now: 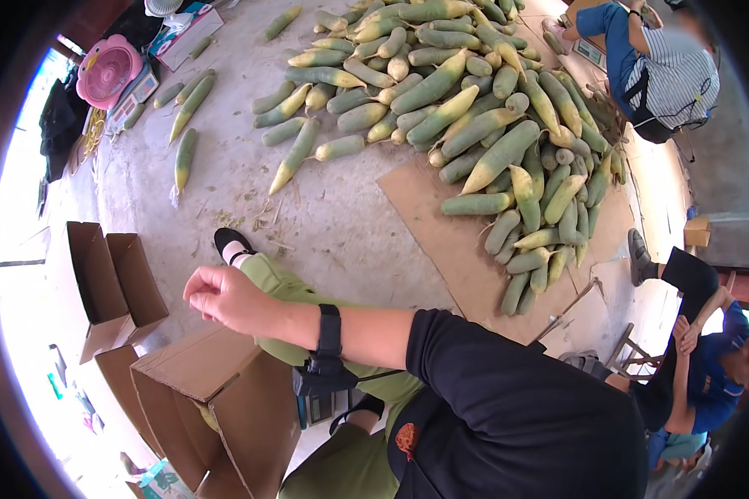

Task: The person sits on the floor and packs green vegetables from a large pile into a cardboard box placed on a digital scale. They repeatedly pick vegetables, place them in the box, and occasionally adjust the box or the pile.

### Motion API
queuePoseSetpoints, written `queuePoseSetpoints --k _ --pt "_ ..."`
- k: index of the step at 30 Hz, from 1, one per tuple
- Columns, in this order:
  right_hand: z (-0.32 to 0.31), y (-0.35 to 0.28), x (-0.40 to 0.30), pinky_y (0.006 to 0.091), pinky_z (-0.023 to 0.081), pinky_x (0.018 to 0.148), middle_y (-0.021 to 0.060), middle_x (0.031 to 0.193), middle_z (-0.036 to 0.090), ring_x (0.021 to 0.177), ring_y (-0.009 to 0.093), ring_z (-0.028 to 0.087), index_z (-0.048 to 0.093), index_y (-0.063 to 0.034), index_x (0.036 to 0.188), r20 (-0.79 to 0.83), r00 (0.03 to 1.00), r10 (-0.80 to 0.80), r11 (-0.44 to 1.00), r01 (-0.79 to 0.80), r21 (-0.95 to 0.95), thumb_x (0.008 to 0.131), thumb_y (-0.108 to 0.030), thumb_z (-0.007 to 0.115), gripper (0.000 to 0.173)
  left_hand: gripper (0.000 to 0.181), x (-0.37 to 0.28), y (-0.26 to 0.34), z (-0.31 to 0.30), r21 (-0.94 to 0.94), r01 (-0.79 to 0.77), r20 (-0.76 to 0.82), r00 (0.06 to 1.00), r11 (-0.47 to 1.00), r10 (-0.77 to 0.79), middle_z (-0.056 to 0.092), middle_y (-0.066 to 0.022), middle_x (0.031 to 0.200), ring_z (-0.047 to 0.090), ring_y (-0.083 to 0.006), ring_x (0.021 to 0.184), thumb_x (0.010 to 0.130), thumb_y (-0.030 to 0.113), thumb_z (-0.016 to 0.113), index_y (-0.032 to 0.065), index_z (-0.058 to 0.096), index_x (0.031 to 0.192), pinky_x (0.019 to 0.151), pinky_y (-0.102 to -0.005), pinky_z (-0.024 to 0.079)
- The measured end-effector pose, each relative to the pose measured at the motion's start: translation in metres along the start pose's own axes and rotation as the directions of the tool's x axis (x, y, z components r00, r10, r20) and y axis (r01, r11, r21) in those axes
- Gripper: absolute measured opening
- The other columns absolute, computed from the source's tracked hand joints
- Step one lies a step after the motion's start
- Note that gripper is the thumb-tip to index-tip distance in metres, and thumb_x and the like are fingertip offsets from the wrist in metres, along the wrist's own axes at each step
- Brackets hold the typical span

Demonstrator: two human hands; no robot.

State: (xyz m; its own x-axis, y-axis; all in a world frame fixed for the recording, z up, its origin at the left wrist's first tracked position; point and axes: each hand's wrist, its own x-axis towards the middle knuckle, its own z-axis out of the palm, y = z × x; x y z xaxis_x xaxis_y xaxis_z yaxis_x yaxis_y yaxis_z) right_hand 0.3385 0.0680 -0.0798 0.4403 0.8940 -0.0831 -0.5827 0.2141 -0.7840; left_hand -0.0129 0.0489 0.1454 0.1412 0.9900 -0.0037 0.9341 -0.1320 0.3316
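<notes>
My right hand (228, 298) is raised over the near edge of an open cardboard carton (256, 411), its fingers curled downward. Nothing shows in it, but the underside of the fingers is hidden. A black band circles the wrist. My left hand is out of view. Inside the carton, a strip of something pale yellow-green (208, 416) shows behind a flap. Green radishes with pale yellowish tips lie in a large heap (437, 87), partly on flattened cardboard (415, 206). A single radish (186, 161) lies apart on the concrete floor, near a few others.
Two narrow open cartons (115, 280) stand at the left. A pink basin (109, 72) rests on a scale (132, 100) at the upper left. Another scale (320, 408) sits by my legs. One person (671, 81) crouches beside the heap; another (714, 374) sits at the right.
</notes>
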Motion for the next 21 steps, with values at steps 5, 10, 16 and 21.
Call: queuePoseSetpoints --k 5,10,16,21 --pt "-0.063 -0.017 0.007 0.0252 0.048 0.061 0.003 0.077 0.062 0.069 0.01 0.058 0.062 -0.0016 0.091 -0.098 0.994 -0.042 0.983 0.024 -0.182 0.087 -0.009 0.058 0.009 0.036 -0.068 0.049 0.071 -0.114 -0.23 -0.098 0.971 0.967 0.219 0.063 -0.0207 0.112 0.062 -0.0278 0.102 0.094 0.018 0.058 -0.0064 0.056 0.119 0.089 -0.0372 0.052" --pt "-0.227 0.017 -0.007 0.0413 0.05 0.069 0.0157 0.081 0.067 0.077 0.032 0.064 0.067 -0.0051 0.08 -0.358 0.9 -0.249 0.601 -0.146 -0.786 0.078 -0.016 0.058 0.014 0.02 -0.097 0.064 0.129 0.108 -0.56 -0.197 0.798 0.822 0.569 0.064 -0.0197 0.107 0.062 -0.0349 0.102 0.092 0.007 0.056 -0.0052 0.063 0.106 0.088 -0.0425 0.051" --pt "-0.412 0.004 -0.134 0.0482 0.051 0.075 0.0208 0.09 0.066 0.084 0.037 0.064 0.066 -0.003 0.084 -0.626 0.722 -0.294 -0.098 -0.674 -0.732 0.081 -0.011 0.051 0.017 0.016 -0.119 0.099 0.177 -0.078 -0.577 -0.047 0.817 0.813 0.575 0.065 -0.0174 0.104 0.061 -0.035 0.104 0.087 0.001 0.059 -0.0038 0.065 0.101 0.087 -0.0409 0.049" --pt "-0.431 -0.052 -0.188 0.0454 0.043 0.091 0.0087 0.121 0.052 0.117 0.026 0.047 0.056 -0.0104 0.114 -0.836 0.486 -0.254 -0.414 -0.836 -0.36 0.084 -0.013 0.054 0.03 0.024 -0.123 0.079 0.212 -0.205 -0.495 0.063 0.854 0.844 0.516 0.063 -0.0169 0.104 0.059 -0.0345 0.104 0.084 0.001 0.06 -0.0033 0.061 0.107 0.089 -0.0426 0.048"
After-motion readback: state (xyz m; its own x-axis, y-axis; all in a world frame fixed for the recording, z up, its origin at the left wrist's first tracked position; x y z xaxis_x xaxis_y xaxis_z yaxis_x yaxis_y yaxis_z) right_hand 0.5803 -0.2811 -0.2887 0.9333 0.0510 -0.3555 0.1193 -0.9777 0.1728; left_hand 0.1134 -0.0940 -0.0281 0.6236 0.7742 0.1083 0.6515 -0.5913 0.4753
